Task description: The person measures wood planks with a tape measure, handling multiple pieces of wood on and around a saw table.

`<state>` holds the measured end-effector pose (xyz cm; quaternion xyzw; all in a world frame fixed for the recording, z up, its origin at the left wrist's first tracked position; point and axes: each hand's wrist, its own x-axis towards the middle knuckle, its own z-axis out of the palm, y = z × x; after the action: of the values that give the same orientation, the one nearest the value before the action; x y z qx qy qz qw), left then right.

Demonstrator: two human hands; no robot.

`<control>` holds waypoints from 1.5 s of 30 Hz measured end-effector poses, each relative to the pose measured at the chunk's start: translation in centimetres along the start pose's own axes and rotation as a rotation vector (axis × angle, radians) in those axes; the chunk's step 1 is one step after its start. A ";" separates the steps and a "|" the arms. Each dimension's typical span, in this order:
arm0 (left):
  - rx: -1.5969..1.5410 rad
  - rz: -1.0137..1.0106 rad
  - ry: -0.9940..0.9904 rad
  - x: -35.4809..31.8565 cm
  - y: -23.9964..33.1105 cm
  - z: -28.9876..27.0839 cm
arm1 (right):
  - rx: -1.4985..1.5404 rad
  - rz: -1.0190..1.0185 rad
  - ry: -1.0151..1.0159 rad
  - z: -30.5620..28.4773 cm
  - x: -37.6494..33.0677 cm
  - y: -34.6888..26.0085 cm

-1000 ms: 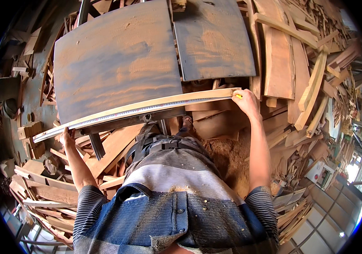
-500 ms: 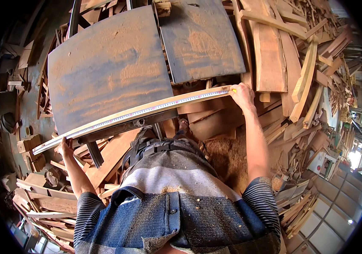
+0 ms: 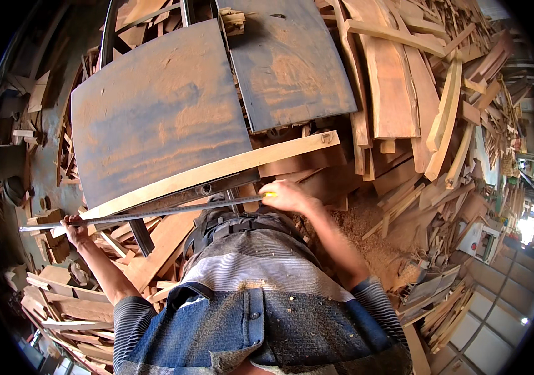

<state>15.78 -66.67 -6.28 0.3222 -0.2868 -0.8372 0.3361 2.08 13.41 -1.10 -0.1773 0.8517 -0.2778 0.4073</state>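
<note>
metal straightedge (image 3: 148,214) spanning both hands, left hand (image 3: 74,229), right hand (image 3: 286,195)

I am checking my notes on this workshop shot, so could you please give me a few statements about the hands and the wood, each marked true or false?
1. The left hand grips one end of a long metal ruler. True.
2. The right hand rests flat on the large dusty metal table. False: it holds the ruler's other end, near the front edge.
3. A long pale wooden strip lies along the table's near edge. True.
4. The floor to the right is bare tile throughout. False: planks and offcuts are heaped there, with sawdust below.
</note>
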 end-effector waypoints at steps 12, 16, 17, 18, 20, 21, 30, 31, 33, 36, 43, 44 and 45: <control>1.438 -0.408 -1.202 -29.2 -27.4 26.5 | 0.436 0.155 0.257 1.4 -2.8 0.6; 1.775 0.357 -1.382 -30.2 -32.3 24.9 | 0.776 0.350 0.494 2.4 -6.2 7.5; 1.803 0.445 -1.389 -29.9 -33.0 24.5 | 0.831 0.410 0.502 1.9 -7.2 8.4; 1.832 0.532 -1.393 -29.7 -33.4 24.1 | 1.031 0.478 0.468 1.5 -7.9 9.1; 1.833 0.492 -1.412 -30.0 -33.8 24.3 | 1.187 0.501 0.554 0.3 -8.8 10.1; 1.835 0.471 -1.417 -30.1 -34.0 24.3 | 1.190 0.505 0.620 -0.5 -8.6 10.7; 1.788 0.620 -1.421 -28.9 -35.2 23.5 | 0.682 0.427 0.931 -7.1 -1.0 17.6; 1.797 0.617 -1.408 -28.7 -35.0 23.1 | 0.486 0.442 0.935 -7.3 -0.7 16.2; 1.857 0.579 -1.315 -28.2 -33.8 22.0 | 0.455 0.490 0.764 -7.6 -1.1 13.9; 1.944 0.637 -1.253 -26.8 -31.3 20.6 | 0.415 0.415 0.722 -5.3 -1.0 11.3; 2.031 0.719 -1.119 -23.3 -25.6 17.8 | 0.369 0.286 0.611 -1.3 1.7 3.5; 2.045 0.729 -1.102 -23.1 -25.2 17.6 | 0.364 0.292 0.598 -1.1 2.0 2.6; 2.059 0.739 -1.085 -22.9 -24.9 17.3 | 0.359 0.297 0.585 -1.0 2.2 2.1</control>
<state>6.70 -29.85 -4.83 -0.0541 -0.9934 -0.0986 -0.0218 -0.16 14.24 -3.23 0.1096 0.8862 -0.3996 0.2071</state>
